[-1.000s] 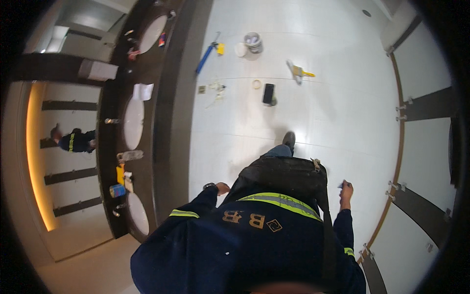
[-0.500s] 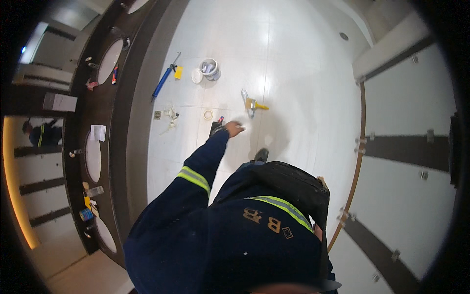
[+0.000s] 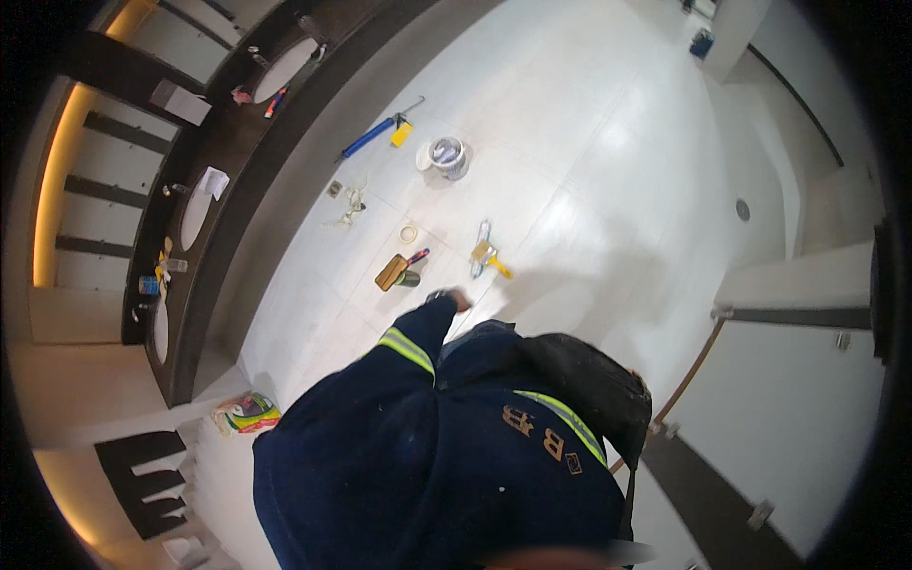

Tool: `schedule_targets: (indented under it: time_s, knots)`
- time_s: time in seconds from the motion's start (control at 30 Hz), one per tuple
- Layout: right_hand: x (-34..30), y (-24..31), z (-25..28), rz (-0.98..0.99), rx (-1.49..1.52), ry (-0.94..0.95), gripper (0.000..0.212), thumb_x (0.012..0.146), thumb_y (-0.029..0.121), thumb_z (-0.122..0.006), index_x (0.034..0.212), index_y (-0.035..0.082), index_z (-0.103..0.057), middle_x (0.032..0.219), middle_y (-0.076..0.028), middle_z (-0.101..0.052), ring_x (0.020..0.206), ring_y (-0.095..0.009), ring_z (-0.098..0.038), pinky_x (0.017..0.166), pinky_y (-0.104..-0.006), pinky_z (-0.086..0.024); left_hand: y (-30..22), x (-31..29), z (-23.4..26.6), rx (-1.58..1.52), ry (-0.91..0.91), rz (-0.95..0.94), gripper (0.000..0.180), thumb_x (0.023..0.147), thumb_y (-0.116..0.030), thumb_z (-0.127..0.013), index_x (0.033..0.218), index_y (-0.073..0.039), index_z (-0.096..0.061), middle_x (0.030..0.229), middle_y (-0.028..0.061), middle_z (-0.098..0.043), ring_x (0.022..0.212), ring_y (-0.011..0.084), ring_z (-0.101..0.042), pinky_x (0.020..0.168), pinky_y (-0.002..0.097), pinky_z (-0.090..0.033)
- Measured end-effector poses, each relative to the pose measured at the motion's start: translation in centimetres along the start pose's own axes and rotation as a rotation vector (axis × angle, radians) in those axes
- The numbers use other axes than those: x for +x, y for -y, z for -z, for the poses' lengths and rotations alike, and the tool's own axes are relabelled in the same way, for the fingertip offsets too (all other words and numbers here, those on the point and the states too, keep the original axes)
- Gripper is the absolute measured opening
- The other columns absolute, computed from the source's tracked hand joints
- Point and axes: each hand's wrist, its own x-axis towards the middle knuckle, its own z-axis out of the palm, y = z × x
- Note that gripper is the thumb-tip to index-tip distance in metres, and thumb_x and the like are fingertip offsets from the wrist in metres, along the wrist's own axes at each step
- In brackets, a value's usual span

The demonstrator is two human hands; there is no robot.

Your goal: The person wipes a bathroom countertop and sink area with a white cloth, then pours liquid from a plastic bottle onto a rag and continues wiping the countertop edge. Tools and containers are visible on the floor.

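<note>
My left hand [image 3: 460, 300] is low over the white floor, its fingers closed round a thin white piece [image 3: 487, 304], smeared by motion. Paper or cloth, I cannot tell. My right hand does not show. Just beyond the left hand, a paintbrush [image 3: 496, 261] with a yellow handle lies across a silvery tube-like pack [image 3: 484, 234]. To its left are a brown wooden-looking block [image 3: 390, 273], a red-and-blue handled tool [image 3: 418, 256] and a dark green rounded thing [image 3: 408, 278]. A pale ring of tape [image 3: 408, 234] lies behind them.
Farther off stand a white bucket [image 3: 460, 170] with things in it, its lid [image 3: 426, 158], a blue caulking gun [image 3: 369, 138] and a yellow piece [image 3: 402, 134]. A dark counter [image 3: 233, 152] with basins runs along the left; cubicle panels [image 3: 788, 380] stand right. A colourful bag [image 3: 246, 414] lies lower left.
My view has turned, so the room appears rotated clockwise. My left hand has drawn back toward my body with the white piece, uncovering the brown block and the dark green thing.
</note>
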Motion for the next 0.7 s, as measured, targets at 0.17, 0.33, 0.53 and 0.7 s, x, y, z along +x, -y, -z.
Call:
schedule_targets:
  time_s: [0.17, 0.33, 0.53, 0.7]
  knots:
    - [12.7, 5.7, 9.9, 0.018, -0.074, 0.079, 0.020, 0.095, 0.021, -0.058, 0.085, 0.004, -0.062, 0.068, -0.006, -0.059, 0.047, -0.016, -0.052, 0.040, -0.0323, -0.041, -5.4, -4.1, -5.1, 0.237, 0.162, -0.497, 0.030, 0.094, -0.026, -0.056, 0.118, -0.016, -0.072, 0.116, 0.0118, -0.071, 0.110, 0.0333, -0.066, 0.094, 0.0458, -0.053]
    - [22.1, 24.3, 14.0, 0.158, -0.189, 0.033, 0.020, 0.096, 0.022, -0.056, 0.093, 0.003, -0.063, 0.071, -0.006, -0.059, 0.052, -0.015, -0.053, 0.044, -0.0322, -0.044, -14.3, -3.1, -5.4, 0.104, 0.064, -0.402, 0.033, 0.092, -0.031, -0.059, 0.117, -0.014, -0.072, 0.116, 0.0148, -0.071, 0.111, 0.0346, -0.065, 0.096, 0.0461, -0.052]
    - [32.2, 37.2, 12.6, 0.421, -0.228, 0.061, 0.026, 0.096, 0.026, -0.056, 0.100, 0.001, -0.062, 0.086, -0.008, -0.063, 0.076, -0.024, -0.063, 0.062, -0.0371, -0.053, -24.0, 0.2, 4.5, -0.379, 0.124, -0.079, 0.048, 0.091, -0.047, -0.058, 0.116, -0.008, -0.072, 0.124, 0.0185, -0.068, 0.118, 0.0349, -0.061, 0.102, 0.0463, -0.047]
    - [45.4, 38.1, 13.6, 0.440, -0.236, 0.010, 0.027, 0.094, 0.022, -0.060, 0.104, -0.002, -0.067, 0.103, -0.016, -0.069, 0.088, -0.026, -0.062, 0.075, -0.0404, -0.049, -27.4, 12.8, 12.4, -0.237, 0.113, -0.055, 0.055, 0.093, -0.052, -0.055, 0.111, -0.004, -0.073, 0.119, 0.0202, -0.069, 0.116, 0.0357, -0.062, 0.099, 0.0489, -0.048]
